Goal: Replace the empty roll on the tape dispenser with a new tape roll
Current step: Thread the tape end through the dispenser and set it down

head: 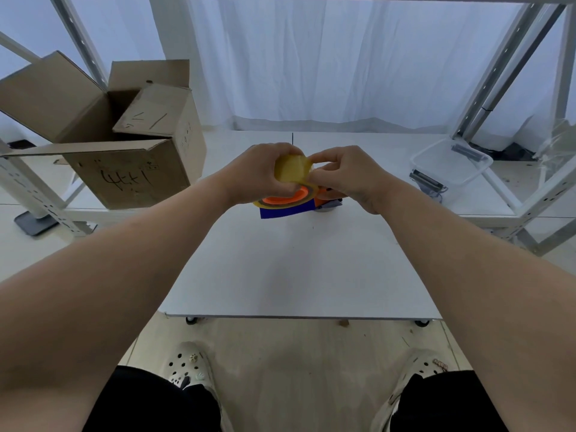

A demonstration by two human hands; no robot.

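The tape roll [291, 168] sits between my left hand [260, 174] and right hand [347, 177], just above the tape dispenser [290, 204] on the counter [296, 269]. A cardboard box [124, 173] stands left (on a rack shelf [140, 212]), a plastic container [452, 165] right, a curtain [311, 67] behind.

Both grips meet over the far middle of the counter [296, 260], and the tape roll [291, 169] they hold closes the gap between them. Directly under them the tape dispenser [290, 208] blocks the way down. Nearer than the grips, the counter gives wide room. Left of the left grip [261, 174] stands an open cardboard box [124, 173] with raised flaps. Right of the right grip [346, 177], well apart, sits a clear plastic container [452, 165], with slanted rack posts [498, 73] beyond it.
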